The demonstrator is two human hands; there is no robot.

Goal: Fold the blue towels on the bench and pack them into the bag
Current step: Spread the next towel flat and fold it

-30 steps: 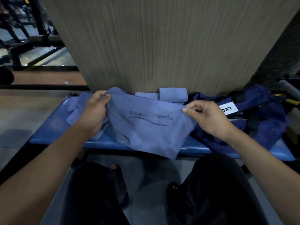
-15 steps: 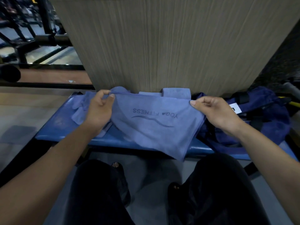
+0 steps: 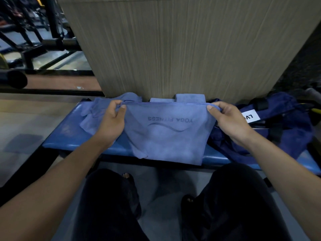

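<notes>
1. right now the bench (image 3: 69,136) runs left to right ahead of me, with the bag (image 3: 286,129) on its right end.
2. the towel (image 3: 165,136) hangs over the front edge, its taut top hem along the bench.
3. my left hand (image 3: 111,126) pinches the left corner and my right hand (image 3: 229,122) the right; the right is nearer the bag, so i judge the fold goes sideways.

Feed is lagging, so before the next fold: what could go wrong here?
1. The printed towel hangs past the bench edge; if the left hand or right hand loses its pinched corner, it may slide off.
2. The loose towel under the left hand could get dragged into the fold.
</notes>
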